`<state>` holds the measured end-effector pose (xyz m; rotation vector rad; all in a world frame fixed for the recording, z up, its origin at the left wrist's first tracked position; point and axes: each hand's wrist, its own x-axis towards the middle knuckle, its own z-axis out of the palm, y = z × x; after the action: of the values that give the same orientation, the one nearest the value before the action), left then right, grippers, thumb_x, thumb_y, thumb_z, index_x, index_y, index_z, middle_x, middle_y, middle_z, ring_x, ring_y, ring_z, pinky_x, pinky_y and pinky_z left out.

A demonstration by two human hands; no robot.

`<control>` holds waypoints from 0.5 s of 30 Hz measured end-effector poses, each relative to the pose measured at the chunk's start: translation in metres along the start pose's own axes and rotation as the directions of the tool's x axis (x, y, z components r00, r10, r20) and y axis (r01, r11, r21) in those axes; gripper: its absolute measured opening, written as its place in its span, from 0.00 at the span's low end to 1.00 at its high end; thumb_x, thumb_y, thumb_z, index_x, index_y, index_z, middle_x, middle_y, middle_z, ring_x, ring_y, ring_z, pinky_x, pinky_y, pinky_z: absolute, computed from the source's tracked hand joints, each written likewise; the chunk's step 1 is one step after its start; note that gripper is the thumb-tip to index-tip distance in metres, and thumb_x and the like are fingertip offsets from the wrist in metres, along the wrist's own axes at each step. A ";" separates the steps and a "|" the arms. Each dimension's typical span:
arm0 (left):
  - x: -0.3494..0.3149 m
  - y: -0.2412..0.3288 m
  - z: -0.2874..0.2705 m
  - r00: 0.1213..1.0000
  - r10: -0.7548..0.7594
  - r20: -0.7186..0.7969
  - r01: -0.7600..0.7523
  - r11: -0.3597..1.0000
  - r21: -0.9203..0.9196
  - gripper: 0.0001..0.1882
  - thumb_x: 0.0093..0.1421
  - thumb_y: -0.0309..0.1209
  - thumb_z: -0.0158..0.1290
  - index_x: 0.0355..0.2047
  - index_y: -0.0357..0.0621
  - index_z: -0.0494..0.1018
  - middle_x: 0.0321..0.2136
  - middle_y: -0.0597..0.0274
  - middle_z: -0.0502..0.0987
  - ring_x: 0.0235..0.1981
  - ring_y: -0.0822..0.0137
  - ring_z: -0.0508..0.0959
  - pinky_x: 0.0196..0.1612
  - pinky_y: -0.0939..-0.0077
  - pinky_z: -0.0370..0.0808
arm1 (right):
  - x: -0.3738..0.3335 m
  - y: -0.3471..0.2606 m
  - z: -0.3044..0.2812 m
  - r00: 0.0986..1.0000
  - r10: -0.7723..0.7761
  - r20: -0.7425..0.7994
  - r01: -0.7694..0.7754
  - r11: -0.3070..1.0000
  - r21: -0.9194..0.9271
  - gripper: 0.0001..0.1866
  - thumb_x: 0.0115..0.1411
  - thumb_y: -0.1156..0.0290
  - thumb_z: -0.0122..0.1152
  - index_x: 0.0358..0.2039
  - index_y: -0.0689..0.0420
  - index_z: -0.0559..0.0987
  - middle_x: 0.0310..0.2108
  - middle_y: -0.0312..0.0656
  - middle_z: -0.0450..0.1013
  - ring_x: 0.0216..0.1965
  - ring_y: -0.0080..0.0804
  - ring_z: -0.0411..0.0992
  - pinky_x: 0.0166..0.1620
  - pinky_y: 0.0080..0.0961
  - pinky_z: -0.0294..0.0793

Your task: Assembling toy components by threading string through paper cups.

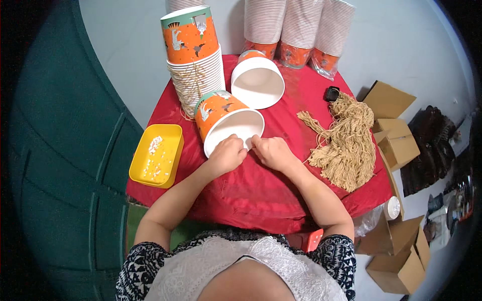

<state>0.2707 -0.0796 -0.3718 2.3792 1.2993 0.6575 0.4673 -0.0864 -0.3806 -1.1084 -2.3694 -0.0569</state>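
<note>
An orange paper bucket [216, 116] with a green band and animal pictures lies on its side, its white opening turned toward me. At the near edge of its rim, my left hand [228, 154] is closed, its fingertips reaching over the opening. Just to the right, my right hand [273, 152] is closed in a pinch at the same rim. The fingertips almost meet, and anything small between them is hidden. Behind lies a second bucket [258, 83], also on its side with its white inside showing. A bundle of tan cords [349, 145] lies right of my hands.
A yellow tray [176, 155] with small white pieces sits at the left. Behind it rises a bucket stack [201, 85] with cords draped over it. Wrapped bucket stacks [301, 30] line the back of the red-covered table [241, 200]. Cardboard boxes [396, 143] stand beyond the right edge.
</note>
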 end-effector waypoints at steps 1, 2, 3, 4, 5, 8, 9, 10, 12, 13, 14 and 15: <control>0.001 -0.002 0.003 1.000 -0.003 0.002 0.003 1.000 -0.001 0.08 0.55 0.27 0.55 0.23 0.33 0.74 0.32 0.42 0.75 0.34 0.47 0.78 0.40 0.58 0.75 | -0.001 0.000 0.003 1.000 0.001 0.002 -0.001 1.000 0.003 0.07 0.55 0.74 0.59 0.33 0.59 0.71 0.17 0.50 0.73 0.21 0.50 0.75 0.23 0.43 0.72; 0.002 -0.006 0.008 0.999 -0.030 -0.042 0.027 0.997 -0.079 0.08 0.54 0.27 0.55 0.23 0.33 0.74 0.31 0.45 0.75 0.32 0.48 0.78 0.38 0.59 0.75 | -0.003 0.000 0.005 1.000 -0.007 -0.015 0.007 1.000 -0.001 0.05 0.54 0.74 0.59 0.30 0.60 0.72 0.16 0.50 0.73 0.19 0.49 0.75 0.22 0.43 0.73; 0.003 -0.008 0.010 0.994 -0.061 -0.086 0.047 0.987 -0.157 0.08 0.54 0.27 0.56 0.22 0.33 0.73 0.30 0.47 0.75 0.31 0.50 0.78 0.37 0.60 0.74 | -0.003 -0.001 0.007 0.999 -0.016 -0.032 0.015 1.000 -0.004 0.04 0.54 0.74 0.58 0.28 0.60 0.74 0.15 0.50 0.73 0.18 0.48 0.75 0.22 0.43 0.74; 0.003 -0.011 0.012 0.994 -0.064 -0.086 0.050 0.986 -0.157 0.08 0.54 0.27 0.56 0.22 0.33 0.73 0.30 0.47 0.75 0.31 0.50 0.78 0.37 0.60 0.74 | -0.003 -0.002 0.006 0.999 -0.017 -0.030 0.017 1.000 -0.002 0.04 0.54 0.74 0.58 0.28 0.60 0.74 0.15 0.50 0.73 0.18 0.48 0.75 0.22 0.43 0.74; 0.003 -0.013 0.014 0.990 -0.067 -0.120 0.033 0.963 -0.266 0.08 0.53 0.26 0.55 0.22 0.33 0.72 0.29 0.49 0.75 0.30 0.52 0.78 0.36 0.62 0.74 | -0.002 -0.003 0.005 1.000 0.001 -0.007 -0.001 1.000 -0.010 0.04 0.54 0.74 0.58 0.28 0.60 0.74 0.15 0.50 0.73 0.19 0.49 0.75 0.22 0.43 0.73; 0.004 -0.017 0.017 0.983 -0.076 -0.166 -0.001 0.906 -0.422 0.07 0.53 0.24 0.54 0.21 0.33 0.71 0.26 0.53 0.75 0.27 0.58 0.77 0.34 0.66 0.74 | -0.003 -0.003 0.004 0.998 0.037 0.056 -0.036 0.999 -0.019 0.04 0.54 0.73 0.59 0.30 0.59 0.75 0.16 0.50 0.73 0.20 0.50 0.75 0.23 0.45 0.72; 0.004 -0.017 0.019 0.981 -0.078 -0.179 -0.016 0.882 -0.471 0.06 0.52 0.23 0.54 0.22 0.33 0.71 0.25 0.54 0.75 0.27 0.61 0.78 0.33 0.69 0.74 | -0.003 -0.003 0.005 0.994 0.054 0.095 -0.052 0.998 -0.020 0.05 0.55 0.72 0.59 0.32 0.58 0.76 0.17 0.50 0.73 0.21 0.51 0.75 0.23 0.45 0.72; 0.004 -0.017 0.020 0.980 -0.081 -0.180 -0.014 0.881 -0.473 0.06 0.52 0.23 0.54 0.22 0.33 0.71 0.25 0.54 0.75 0.27 0.61 0.78 0.33 0.69 0.74 | -0.003 -0.004 0.005 0.994 0.052 0.098 -0.050 0.999 -0.020 0.05 0.55 0.72 0.59 0.32 0.58 0.76 0.17 0.50 0.73 0.21 0.51 0.75 0.23 0.45 0.72; 0.005 -0.017 0.022 0.980 -0.062 -0.191 -0.050 0.844 -0.534 0.06 0.54 0.24 0.54 0.23 0.33 0.73 0.23 0.55 0.77 0.25 0.65 0.78 0.31 0.72 0.74 | -0.003 -0.006 0.004 0.996 0.042 0.083 -0.042 0.999 0.003 0.05 0.55 0.72 0.59 0.32 0.57 0.76 0.18 0.50 0.74 0.22 0.51 0.75 0.23 0.46 0.71; 0.004 -0.017 0.022 0.979 -0.064 -0.193 -0.050 0.843 -0.535 0.06 0.54 0.24 0.54 0.23 0.33 0.73 0.23 0.55 0.77 0.25 0.65 0.78 0.31 0.72 0.74 | -0.004 -0.007 0.005 0.996 0.040 0.085 -0.041 0.999 0.002 0.05 0.55 0.72 0.59 0.32 0.57 0.76 0.18 0.50 0.74 0.22 0.51 0.75 0.23 0.46 0.71; 0.003 -0.018 0.022 0.985 -0.111 -0.128 0.018 0.821 -0.570 0.06 0.57 0.23 0.53 0.23 0.35 0.72 0.21 0.61 0.74 0.23 0.72 0.73 0.27 0.77 0.70 | -0.004 -0.007 0.006 0.998 0.024 0.060 -0.026 0.999 0.023 0.05 0.56 0.71 0.59 0.30 0.58 0.76 0.18 0.51 0.74 0.21 0.50 0.75 0.23 0.46 0.72; 0.004 -0.017 0.021 0.986 -0.154 -0.062 0.086 0.795 -0.601 0.07 0.60 0.22 0.53 0.24 0.36 0.72 0.19 0.68 0.72 0.20 0.79 0.69 0.23 0.83 0.66 | -0.005 -0.008 0.006 0.999 0.010 0.034 -0.011 0.999 0.041 0.06 0.57 0.70 0.58 0.27 0.59 0.76 0.17 0.51 0.74 0.20 0.50 0.75 0.23 0.45 0.73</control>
<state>0.2728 -0.0697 -0.3971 1.7487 1.0621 0.9972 0.4619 -0.0935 -0.3865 -1.1107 -2.3831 0.0142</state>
